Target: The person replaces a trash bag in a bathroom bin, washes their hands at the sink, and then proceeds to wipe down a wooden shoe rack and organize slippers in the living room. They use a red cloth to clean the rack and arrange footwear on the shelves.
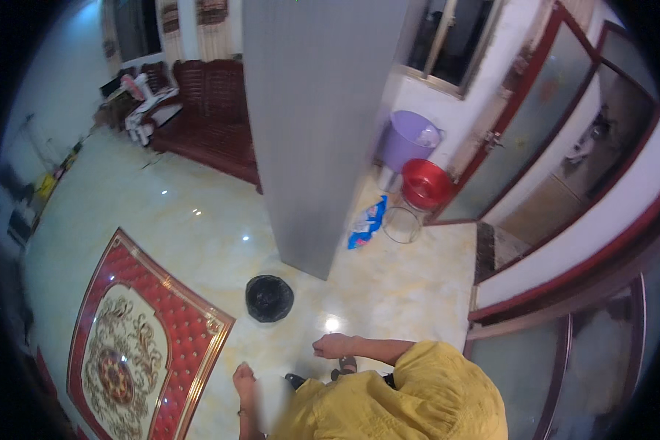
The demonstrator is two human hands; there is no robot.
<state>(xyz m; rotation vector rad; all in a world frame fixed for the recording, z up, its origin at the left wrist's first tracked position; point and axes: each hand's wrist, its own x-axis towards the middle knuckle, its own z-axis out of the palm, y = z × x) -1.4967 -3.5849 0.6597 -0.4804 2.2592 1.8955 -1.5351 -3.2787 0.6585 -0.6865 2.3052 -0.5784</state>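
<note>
Below the black-lined bin, my left hand hangs over the pale floor near the edge of a glossy patterned tabletop; its fingers look curled, and I see nothing in them. My right hand is held in front of my body, above a dark sandal, with its fingers folded in and no object visible. The round bin lined with a black bag stands on the tiles ahead, touching neither hand. A blurred pale patch covers the area beside my left wrist.
A grey pillar rises just beyond the bin. To its right are a purple tub, a red basin, a blue plastic bag and a round metal ring. A dark red wooden bench stands behind, left.
</note>
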